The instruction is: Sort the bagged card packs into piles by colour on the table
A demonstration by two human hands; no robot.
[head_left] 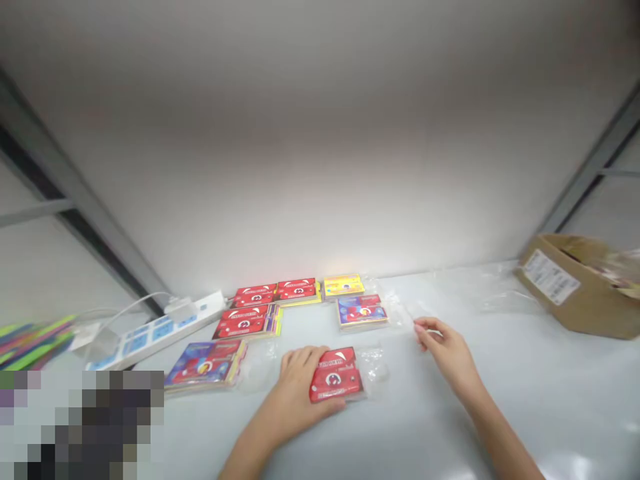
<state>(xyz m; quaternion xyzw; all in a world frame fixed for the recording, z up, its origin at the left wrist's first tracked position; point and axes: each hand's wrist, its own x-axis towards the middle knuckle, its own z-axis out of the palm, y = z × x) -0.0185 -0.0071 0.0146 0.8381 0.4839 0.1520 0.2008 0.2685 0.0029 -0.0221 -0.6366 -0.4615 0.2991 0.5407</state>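
Note:
My left hand [299, 392] is wrapped around the left side of a red card pack [340, 379] on the table. Its fingers and thumb grip the pack's edges, and a loose clear plastic sleeve [374, 365] sticks out from its right end. My right hand [445, 350] hovers to the right, thumb and fingertips pinched together; whatever they hold is too small or clear to make out. Just left of those fingertips lies a blue-and-red card pack [363, 312] with clear plastic at its end. Behind it sits a yellow card pack [344, 285].
Several red packs [243, 323] and a blue-red pack [205, 363] lie at the left. Beyond them runs a white power strip [155, 333] with a cable, near blurred bright strips [37, 340]. An open cardboard box [575, 287] stands right, beside clear plastic film [493, 293].

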